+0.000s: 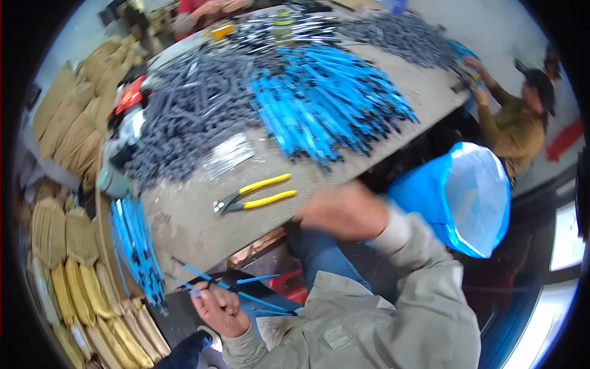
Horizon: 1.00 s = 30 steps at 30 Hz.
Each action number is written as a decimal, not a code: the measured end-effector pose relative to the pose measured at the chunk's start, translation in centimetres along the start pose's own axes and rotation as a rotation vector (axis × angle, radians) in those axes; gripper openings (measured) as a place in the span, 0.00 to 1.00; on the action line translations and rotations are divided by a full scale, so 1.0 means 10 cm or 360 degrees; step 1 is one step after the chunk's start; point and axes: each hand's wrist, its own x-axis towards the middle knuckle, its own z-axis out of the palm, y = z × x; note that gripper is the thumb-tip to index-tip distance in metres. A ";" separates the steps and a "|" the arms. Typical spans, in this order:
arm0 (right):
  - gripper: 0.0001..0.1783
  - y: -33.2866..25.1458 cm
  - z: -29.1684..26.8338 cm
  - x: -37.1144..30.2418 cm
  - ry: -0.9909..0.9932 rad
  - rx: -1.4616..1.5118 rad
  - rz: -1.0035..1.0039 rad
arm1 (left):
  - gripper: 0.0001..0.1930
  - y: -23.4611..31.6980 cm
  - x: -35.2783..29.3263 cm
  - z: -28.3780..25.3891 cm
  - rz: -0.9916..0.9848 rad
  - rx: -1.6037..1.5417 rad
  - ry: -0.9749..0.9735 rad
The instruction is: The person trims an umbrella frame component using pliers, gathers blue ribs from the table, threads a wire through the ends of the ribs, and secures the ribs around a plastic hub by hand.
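My left hand point(218, 310) is closed on a few thin blue strips point(258, 301) with black parts, held off the table's near edge at the lower left. My right hand point(344, 212) is over the table's front edge, smeared by motion, so its fingers cannot be read. Nearest to it on the tabletop lie yellow-handled pincers point(252, 194), their jaws pointing left. Beyond them spreads a big heap of blue strips with black ends point(332, 98). A smaller bundle of similar blue strips point(135, 246) lies at the table's left edge.
Dark grey strip-like pieces point(190, 104) are heaped at the left, near a clear plastic bag point(227, 155). A greenish cup point(114, 181) stands by the left edge. An open blue sack point(424, 190) is at my right. Two people work across the table; stacked tan bundles point(80, 246) line the left.
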 end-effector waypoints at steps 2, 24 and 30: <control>0.07 0.37 -0.38 0.30 0.0532 0.1043 0.0464 | 0.09 -0.02 -0.02 0.02 -0.0058 0.0127 0.0067; 0.09 2.68 -1.22 1.06 -0.0007 -0.1733 0.1160 | 0.11 -0.22 0.01 0.04 -0.0219 0.0474 0.0008; 0.07 2.56 -1.38 0.87 0.0357 -0.1833 0.0915 | 0.10 -0.19 -0.11 0.08 -0.0231 0.0427 0.0226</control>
